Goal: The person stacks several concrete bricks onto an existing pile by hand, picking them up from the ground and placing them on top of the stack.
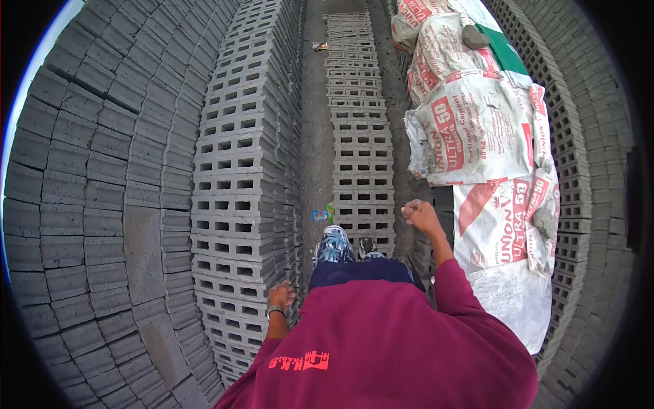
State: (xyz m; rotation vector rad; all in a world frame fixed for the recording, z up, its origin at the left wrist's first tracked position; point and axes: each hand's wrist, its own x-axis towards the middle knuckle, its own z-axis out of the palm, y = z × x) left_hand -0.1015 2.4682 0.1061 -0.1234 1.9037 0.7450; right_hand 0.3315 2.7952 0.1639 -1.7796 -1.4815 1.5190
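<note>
One loosely closed left hand (281,295) hangs by grey blocks (228,195), the loosely closed right hand (421,215) near red-lettered white sacks (492,129)

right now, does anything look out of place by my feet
Blue and green litter lies on the ground beside the row of blocks, just ahead of the left shoe; its colours stand out against grey.

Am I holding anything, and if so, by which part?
Nothing visible is held: your left hand is curled near the stacked hollow blocks, and your right hand is curled near the white sacks.
</note>
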